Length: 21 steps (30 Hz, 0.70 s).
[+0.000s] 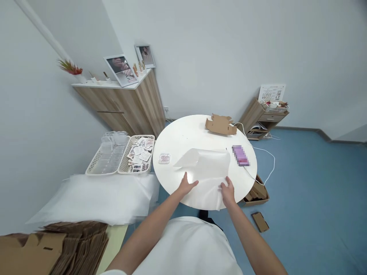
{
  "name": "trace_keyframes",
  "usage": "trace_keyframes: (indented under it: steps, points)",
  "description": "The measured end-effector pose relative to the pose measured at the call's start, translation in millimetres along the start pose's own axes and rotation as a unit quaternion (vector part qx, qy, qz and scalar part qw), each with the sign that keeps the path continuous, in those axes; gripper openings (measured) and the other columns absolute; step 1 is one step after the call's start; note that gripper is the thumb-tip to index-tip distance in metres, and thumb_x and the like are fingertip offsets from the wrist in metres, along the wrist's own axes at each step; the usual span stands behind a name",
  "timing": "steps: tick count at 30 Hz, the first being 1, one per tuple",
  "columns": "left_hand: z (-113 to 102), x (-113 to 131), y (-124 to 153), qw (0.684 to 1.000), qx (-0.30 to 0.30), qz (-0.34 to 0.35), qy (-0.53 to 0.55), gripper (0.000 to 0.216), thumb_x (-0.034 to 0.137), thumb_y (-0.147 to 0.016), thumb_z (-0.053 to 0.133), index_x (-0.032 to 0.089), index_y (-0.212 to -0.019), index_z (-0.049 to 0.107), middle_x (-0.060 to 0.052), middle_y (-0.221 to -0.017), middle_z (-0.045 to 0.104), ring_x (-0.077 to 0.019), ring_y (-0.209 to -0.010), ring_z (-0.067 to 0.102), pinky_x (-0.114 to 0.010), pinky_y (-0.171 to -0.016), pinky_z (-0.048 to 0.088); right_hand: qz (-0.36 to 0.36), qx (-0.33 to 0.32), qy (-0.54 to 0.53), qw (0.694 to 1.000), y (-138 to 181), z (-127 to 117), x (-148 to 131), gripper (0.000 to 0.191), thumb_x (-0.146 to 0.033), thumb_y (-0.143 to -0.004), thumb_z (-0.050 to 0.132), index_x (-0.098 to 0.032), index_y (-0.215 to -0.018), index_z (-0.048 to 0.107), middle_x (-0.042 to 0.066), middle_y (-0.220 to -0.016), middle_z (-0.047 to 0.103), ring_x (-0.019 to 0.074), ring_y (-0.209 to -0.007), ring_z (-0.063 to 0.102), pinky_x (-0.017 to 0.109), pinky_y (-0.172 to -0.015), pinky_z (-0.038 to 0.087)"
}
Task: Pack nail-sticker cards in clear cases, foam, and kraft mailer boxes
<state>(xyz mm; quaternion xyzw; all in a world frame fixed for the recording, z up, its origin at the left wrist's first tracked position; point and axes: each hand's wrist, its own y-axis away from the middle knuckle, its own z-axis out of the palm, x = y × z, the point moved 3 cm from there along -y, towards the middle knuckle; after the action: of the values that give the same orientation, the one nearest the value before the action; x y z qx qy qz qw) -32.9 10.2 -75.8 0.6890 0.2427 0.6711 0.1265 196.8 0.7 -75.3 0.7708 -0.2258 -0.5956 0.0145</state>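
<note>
A thin translucent white sheet [208, 168] lies on the round white table [183, 135], its far left corner curled up. My left hand [186, 185] rests flat on the sheet's near left edge, fingers spread. My right hand [228, 191] pinches the sheet's near right corner at the table's edge. A small clear case with pinkish contents [164, 158] sits left of the sheet. A flat brown cardboard box [220, 124] lies at the table's far side.
A pixelated purple object [240, 155] with a white cable lies at right. Two white baskets [122, 156] hold clear cases and cards at left. White sheets [94, 198] and folded cardboard [57, 244] are stacked near left. Cardboard pieces [258, 194] lie on the blue floor.
</note>
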Motion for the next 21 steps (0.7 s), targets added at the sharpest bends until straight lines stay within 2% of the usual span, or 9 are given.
trace_keyframes:
  steps: [2,4,7,10,13,16,19,21]
  points:
    - [20,-18,2,0.999,-0.016,-0.014,-0.042,0.088,0.033,-0.049,0.077,0.017,-0.124,0.033,-0.016,-0.134,0.032,-0.0282,-0.125,0.028,-0.034,-0.099,0.026,0.028,-0.034,-0.019,0.999,-2,1,19,0.061,-0.028,-0.07,0.042,-0.024,-0.13,0.028,0.008,-0.12,0.048,0.0191,-0.086,0.059,0.03,-0.065,0.052]
    - [30,-27,3,0.997,0.01,-0.007,-0.071,0.082,0.03,-0.051,0.075,0.018,-0.122,0.035,-0.015,-0.129,0.04,-0.0268,-0.12,0.035,-0.033,-0.098,0.027,0.031,-0.072,-0.023,0.997,-6,-1,29,0.056,-0.028,-0.068,0.046,-0.024,-0.123,0.038,0.008,-0.117,0.051,0.0197,-0.087,0.058,0.032,-0.069,0.051]
    - [34,-28,2,0.993,0.062,-0.012,-0.1,0.073,0.021,-0.055,0.071,0.019,-0.119,0.037,-0.013,-0.12,0.048,-0.0261,-0.113,0.043,-0.034,-0.095,0.03,0.02,-0.134,-0.036,0.99,-19,-10,30,0.048,-0.03,-0.065,0.053,-0.025,-0.112,0.049,0.007,-0.117,0.052,0.02,-0.088,0.058,0.033,-0.072,0.049]
    - [33,-27,1,0.992,0.066,-0.003,-0.107,0.073,0.014,-0.052,0.07,0.02,-0.117,0.04,-0.012,-0.119,0.05,-0.0271,-0.113,0.043,-0.035,-0.095,0.029,0.027,-0.161,-0.069,0.984,-45,-20,19,0.047,-0.037,-0.062,0.058,-0.024,-0.107,0.051,0.007,-0.119,0.049,0.0207,-0.093,0.057,0.033,-0.072,0.048]
    - [32,-31,6,0.995,0.042,0.003,-0.094,0.075,0.01,-0.049,0.069,0.022,-0.118,0.042,-0.009,-0.115,0.053,-0.0267,-0.112,0.043,-0.034,-0.095,0.028,0.047,-0.208,-0.139,0.967,-83,-20,-4,0.055,-0.039,-0.063,0.059,-0.025,-0.113,0.044,0.008,-0.111,0.053,0.02,-0.085,0.06,0.033,-0.069,0.048]
    - [31,-35,13,0.993,0.027,-0.021,-0.11,0.076,0.01,-0.05,0.067,0.025,-0.12,0.042,-0.006,-0.098,0.059,-0.0259,-0.104,0.049,-0.035,-0.093,0.03,0.029,-0.234,-0.18,0.955,-125,-12,-42,0.057,-0.038,-0.064,0.059,-0.025,-0.116,0.04,0.008,-0.108,0.055,0.0166,-0.075,0.061,0.031,-0.066,0.047]
    - [30,-32,16,0.991,0.028,-0.012,-0.131,0.075,0.01,-0.052,0.065,0.026,-0.122,0.041,-0.004,-0.087,0.06,-0.0256,-0.098,0.052,-0.036,-0.092,0.031,-0.005,-0.272,-0.143,0.952,-156,2,-89,0.053,-0.03,-0.063,0.06,-0.025,-0.113,0.045,0.008,-0.109,0.056,0.0137,-0.071,0.058,0.029,-0.064,0.046]
    - [31,-27,16,0.99,0.04,0.018,-0.137,0.074,0.013,-0.056,0.064,0.025,-0.124,0.039,-0.005,-0.088,0.06,-0.0254,-0.097,0.052,-0.035,-0.091,0.032,-0.068,-0.303,-0.102,0.945,-162,11,-122,0.045,-0.023,-0.061,0.061,-0.023,-0.105,0.052,0.008,-0.107,0.057,0.0138,-0.075,0.056,0.029,-0.067,0.045]
